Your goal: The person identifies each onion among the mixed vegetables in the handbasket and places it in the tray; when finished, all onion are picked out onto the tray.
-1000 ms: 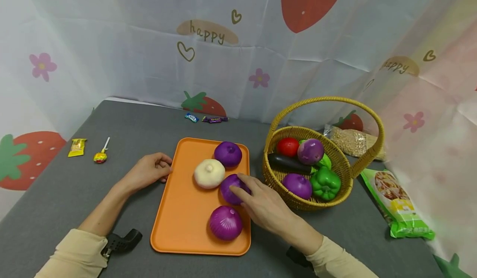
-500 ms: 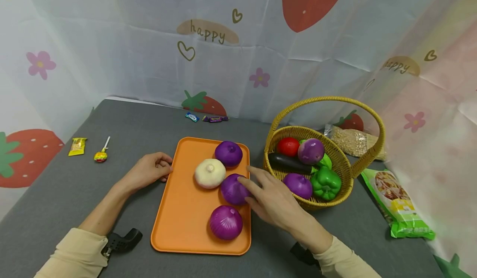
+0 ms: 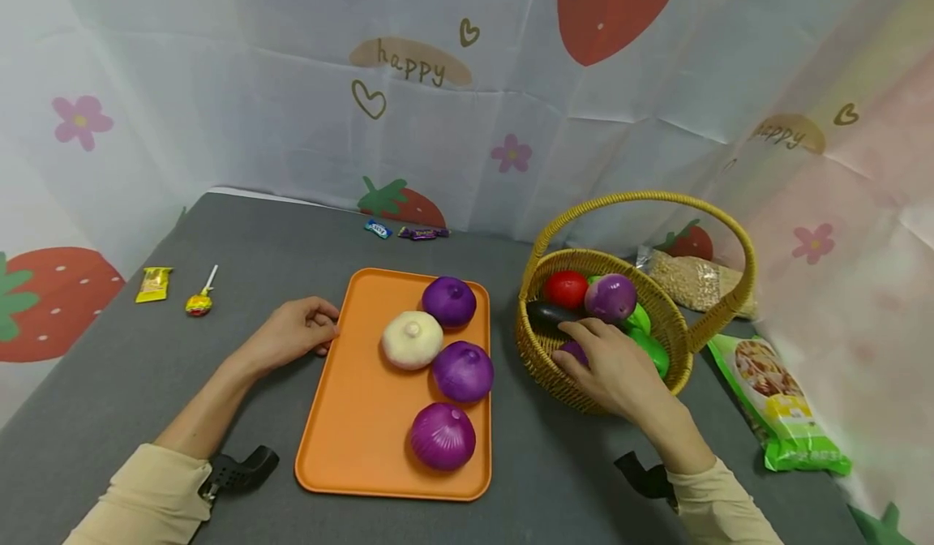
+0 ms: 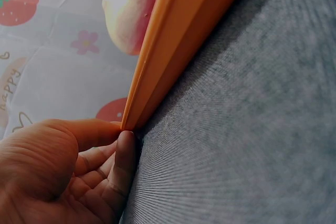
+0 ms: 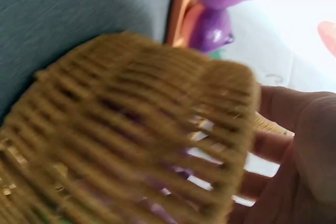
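Observation:
An orange tray carries a white garlic bulb and three purple onions. My left hand lies at the tray's left edge with curled fingers, and in the left wrist view its thumb and forefinger pinch the tray rim. My right hand reaches into the wicker basket, fingers spread over a purple onion that is mostly hidden. The right wrist view is blurred, showing the basket wall in front of my right hand.
The basket also holds a tomato, another purple onion, an eggplant and a green pepper. A green snack bag and a grain bag lie to the right. Candies and a lollipop lie at the left.
My right hand has left the middle purple onion on the tray and moved right, into the basket. The left hand stays at the tray's edge.

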Demonstrator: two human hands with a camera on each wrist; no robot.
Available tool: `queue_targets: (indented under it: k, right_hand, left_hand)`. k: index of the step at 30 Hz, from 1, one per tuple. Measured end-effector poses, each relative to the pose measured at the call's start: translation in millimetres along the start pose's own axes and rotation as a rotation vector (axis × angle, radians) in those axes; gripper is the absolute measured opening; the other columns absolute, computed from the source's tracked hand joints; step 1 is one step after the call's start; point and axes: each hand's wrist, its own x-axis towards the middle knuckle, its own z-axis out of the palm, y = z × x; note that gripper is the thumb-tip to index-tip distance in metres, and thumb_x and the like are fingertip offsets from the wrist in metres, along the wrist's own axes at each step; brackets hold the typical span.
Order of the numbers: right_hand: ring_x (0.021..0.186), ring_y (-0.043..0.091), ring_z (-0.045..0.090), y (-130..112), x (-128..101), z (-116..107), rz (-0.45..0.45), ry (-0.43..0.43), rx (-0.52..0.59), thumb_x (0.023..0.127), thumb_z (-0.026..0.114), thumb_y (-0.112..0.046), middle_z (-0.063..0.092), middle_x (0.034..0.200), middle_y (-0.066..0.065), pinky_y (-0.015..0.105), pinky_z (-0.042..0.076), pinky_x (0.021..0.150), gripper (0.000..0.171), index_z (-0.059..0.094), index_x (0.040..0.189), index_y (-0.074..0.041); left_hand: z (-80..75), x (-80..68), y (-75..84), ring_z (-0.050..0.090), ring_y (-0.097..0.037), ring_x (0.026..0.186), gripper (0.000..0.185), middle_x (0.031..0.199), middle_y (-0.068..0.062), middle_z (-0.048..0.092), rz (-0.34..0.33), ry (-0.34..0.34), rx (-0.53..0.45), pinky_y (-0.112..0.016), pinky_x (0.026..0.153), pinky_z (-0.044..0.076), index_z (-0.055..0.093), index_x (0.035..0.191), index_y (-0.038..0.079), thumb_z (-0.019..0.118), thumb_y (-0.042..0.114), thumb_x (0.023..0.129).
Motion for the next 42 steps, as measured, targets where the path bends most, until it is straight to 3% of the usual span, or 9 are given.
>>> queue_targets:
  k: [6, 15, 20, 25, 29, 33, 42]
  right_hand:
    - [0.098, 0.032, 0.067, 13.9, -2.2, 2.6, 0.097, -0.133, 0.002, 0.095, 0.061, -0.031, 0.066, 0.115, 0.015, 0.05, 0.056, 0.078, 0.033, 0.065, 0.121, -0.011]
    - [0.101, 0.034, 0.067, 18.7, 4.2, 3.6, 0.15, -0.245, 0.033, 0.092, 0.064, -0.039, 0.068, 0.117, 0.018, 0.049, 0.055, 0.077, 0.051, 0.058, 0.132, -0.008]
    - [0.098, 0.033, 0.067, 18.2, 2.7, 3.9, 0.17, -0.188, 0.044, 0.089, 0.067, -0.041, 0.069, 0.114, 0.018, 0.048, 0.056, 0.076, 0.053, 0.06, 0.13, -0.009]
    - [0.106, 0.037, 0.065, 9.1, -2.5, -3.4, 0.192, -0.028, 0.058, 0.087, 0.068, -0.048, 0.063, 0.127, 0.021, 0.054, 0.056, 0.081, 0.06, 0.056, 0.135, -0.014]
    - [0.112, 0.037, 0.062, -9.1, -5.6, -11.4, 0.109, 0.128, 0.1, 0.084, 0.072, -0.044, 0.06, 0.131, 0.018, 0.057, 0.056, 0.084, 0.062, 0.054, 0.136, -0.016]
    - [0.115, 0.033, 0.061, -29.1, -10.3, -16.1, -0.026, 0.201, 0.132, 0.083, 0.075, -0.041, 0.059, 0.133, 0.012, 0.053, 0.055, 0.09, 0.062, 0.055, 0.136, -0.016]
    - [0.111, 0.021, 0.066, -57.6, -23.2, -6.3, -0.191, 0.036, 0.064, 0.081, 0.074, -0.05, 0.064, 0.127, 0.001, 0.039, 0.057, 0.089, 0.061, 0.058, 0.133, -0.021]
  left_hand:
    - [0.6, 0.6, 2.0, 0.065, -0.01, 0.073, 0.037, 0.099, -0.021, 0.068, -0.007, 0.0, 0.0, -0.024, 0.067, 0.057, 0.055, 0.123, -0.009, 0.06, 0.014, 0.095]
    - [0.9, 0.4, -0.7, 0.064, -0.009, 0.073, 0.037, 0.099, -0.02, 0.067, -0.001, -0.001, -0.002, -0.024, 0.067, 0.057, 0.055, 0.123, -0.009, 0.06, 0.014, 0.095]
    - [1.5, 1.3, -2.5, 0.065, -0.011, 0.074, 0.036, 0.098, -0.019, 0.067, 0.0, 0.003, 0.007, -0.024, 0.067, 0.057, 0.056, 0.122, -0.009, 0.06, 0.014, 0.095]
    - [0.7, 1.9, -1.9, 0.065, -0.011, 0.073, 0.036, 0.097, -0.018, 0.067, -0.002, 0.004, 0.015, -0.024, 0.067, 0.057, 0.056, 0.122, -0.008, 0.06, 0.014, 0.095]
    - [-0.3, 1.8, -1.8, 0.065, -0.012, 0.072, 0.036, 0.097, -0.018, 0.068, 0.003, 0.008, 0.027, -0.025, 0.066, 0.057, 0.056, 0.122, -0.008, 0.06, 0.014, 0.094]
    - [-0.7, 1.5, -2.4, 0.066, -0.012, 0.072, 0.035, 0.096, -0.018, 0.068, 0.0, 0.01, 0.032, -0.025, 0.066, 0.057, 0.056, 0.122, -0.009, 0.06, 0.013, 0.094]
    - [0.5, 1.3, -1.8, 0.065, -0.012, 0.073, 0.037, 0.098, -0.02, 0.067, -0.008, 0.005, 0.016, -0.024, 0.067, 0.057, 0.055, 0.122, -0.009, 0.06, 0.014, 0.094]
